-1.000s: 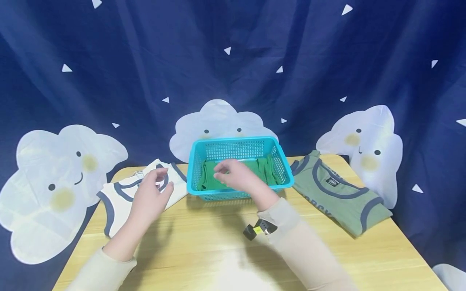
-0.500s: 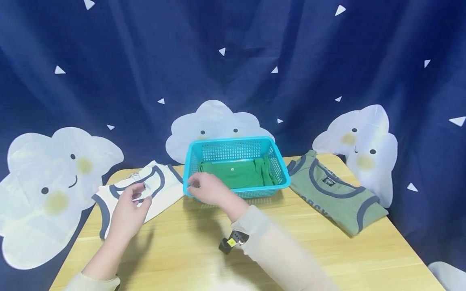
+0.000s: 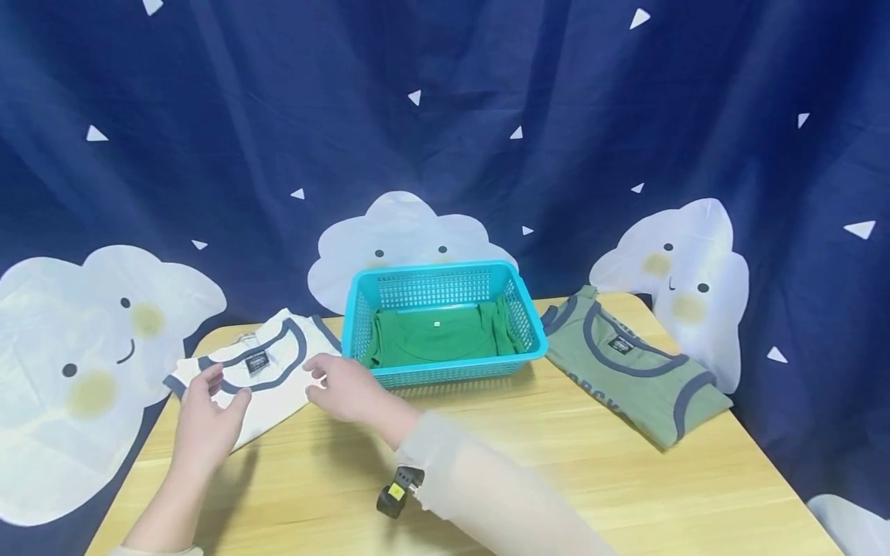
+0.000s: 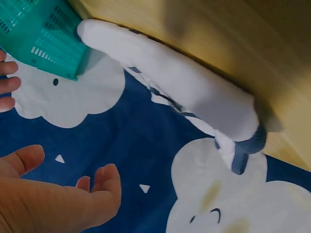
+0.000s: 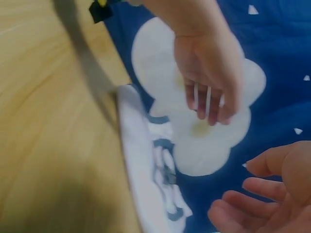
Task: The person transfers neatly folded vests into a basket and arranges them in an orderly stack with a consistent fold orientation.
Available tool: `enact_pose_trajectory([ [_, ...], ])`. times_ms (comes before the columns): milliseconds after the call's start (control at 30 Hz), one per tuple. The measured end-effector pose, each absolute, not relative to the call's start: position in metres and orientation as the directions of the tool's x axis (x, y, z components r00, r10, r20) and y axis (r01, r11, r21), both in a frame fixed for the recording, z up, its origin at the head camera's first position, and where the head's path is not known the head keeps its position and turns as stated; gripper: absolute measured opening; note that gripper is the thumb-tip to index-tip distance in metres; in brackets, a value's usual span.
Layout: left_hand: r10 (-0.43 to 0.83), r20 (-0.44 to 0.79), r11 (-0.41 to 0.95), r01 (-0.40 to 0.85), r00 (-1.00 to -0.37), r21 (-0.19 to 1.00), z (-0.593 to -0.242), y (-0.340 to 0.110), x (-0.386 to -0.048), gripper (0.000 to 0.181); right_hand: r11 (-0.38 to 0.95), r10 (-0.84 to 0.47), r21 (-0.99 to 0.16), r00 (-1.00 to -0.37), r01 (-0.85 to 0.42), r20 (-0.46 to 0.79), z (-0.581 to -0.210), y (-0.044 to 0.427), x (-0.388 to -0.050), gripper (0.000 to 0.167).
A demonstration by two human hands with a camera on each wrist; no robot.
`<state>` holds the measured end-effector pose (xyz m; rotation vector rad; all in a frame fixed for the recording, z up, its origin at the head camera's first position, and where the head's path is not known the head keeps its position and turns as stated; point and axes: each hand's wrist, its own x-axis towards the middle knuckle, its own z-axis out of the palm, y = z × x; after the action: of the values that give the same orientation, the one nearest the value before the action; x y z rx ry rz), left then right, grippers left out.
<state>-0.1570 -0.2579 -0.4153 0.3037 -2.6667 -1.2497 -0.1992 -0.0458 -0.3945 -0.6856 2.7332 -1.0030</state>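
A white shirt with dark blue trim (image 3: pixel 278 398) lies folded at the table's left. Over its left part hovers the left hand (image 3: pixel 207 425), fingers loosely bent and apart from the cloth. The right hand (image 3: pixel 351 390) hangs above the shirt's right edge, thumb and fingers parted, holding nothing. Both wrist views show a gap between the hands and the white shirt (image 4: pixel 180 73), (image 5: pixel 141 160). A turquoise basket (image 3: pixel 445 372) stands just right of the shirt, with folded green cloth (image 3: pixel 438 336) inside it.
A folded olive shirt with dark trim (image 3: pixel 636 371) lies on the wooden table (image 3: pixel 556 448) right of the basket. Behind the table hangs a dark blue curtain (image 3: pixel 473 170) with white clouds and triangles. A black strap (image 3: pixel 396 490) dangles from the right wrist.
The right hand has moved left from above the basket to the white shirt. The left hand has shifted left and lower over that shirt. The view has turned slightly.
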Motion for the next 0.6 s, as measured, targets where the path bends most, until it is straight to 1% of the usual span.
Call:
enact_pose_trajectory([
  [167, -0.277, -0.010, 0.591, -0.178, -0.961, 0.787, -0.419, -0.265, -0.161, 0.071, 0.742, -0.458, -0.551, -0.889, -0.382, -0.001, -0.412, -0.064, -0.204, 0.046],
  [333, -0.320, -0.090, 0.551, -0.262, -0.943, 0.793, -0.426, -0.274, -0.168, 0.076, 0.776, -0.489, -0.468, -0.872, -0.423, -0.023, -0.430, -0.079, -0.210, 0.058],
  [467, -0.337, -0.130, 0.561, -0.310, -0.932, 0.767, -0.437, -0.281, -0.173, 0.079, 0.791, -0.497, -0.447, -0.865, -0.418, -0.070, -0.442, -0.085, -0.215, 0.068],
  [600, -0.350, -0.171, 0.574, -0.355, -0.921, 0.738, -0.450, -0.289, -0.177, 0.081, 0.804, -0.458, -0.478, -0.881, -0.354, -0.120, -0.452, -0.087, -0.220, 0.077],
])
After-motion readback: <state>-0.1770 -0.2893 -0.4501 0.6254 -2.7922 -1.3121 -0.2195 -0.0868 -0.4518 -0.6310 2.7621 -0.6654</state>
